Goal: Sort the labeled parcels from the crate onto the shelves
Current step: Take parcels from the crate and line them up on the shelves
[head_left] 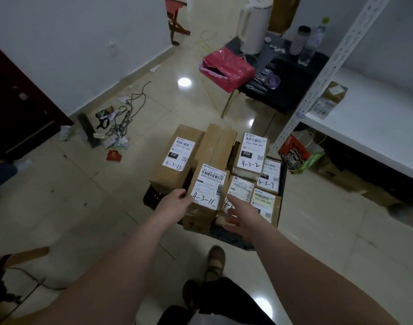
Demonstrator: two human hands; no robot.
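1. The 4-3-11 parcel lies in the near-left part of the black crate, label up, with its long axis running away from the person.
2. The left hand is nearer. Its thumb is at the label's left edge and its fingers wrap the left side, grasping the box.
3. The right hand hovers just right of the parcel with fingers released and spread, holding nothing. I cannot tell whether it touches the box.
4. The shelf lies to the right, so the lift probably swings that way once the right hand takes the free side.
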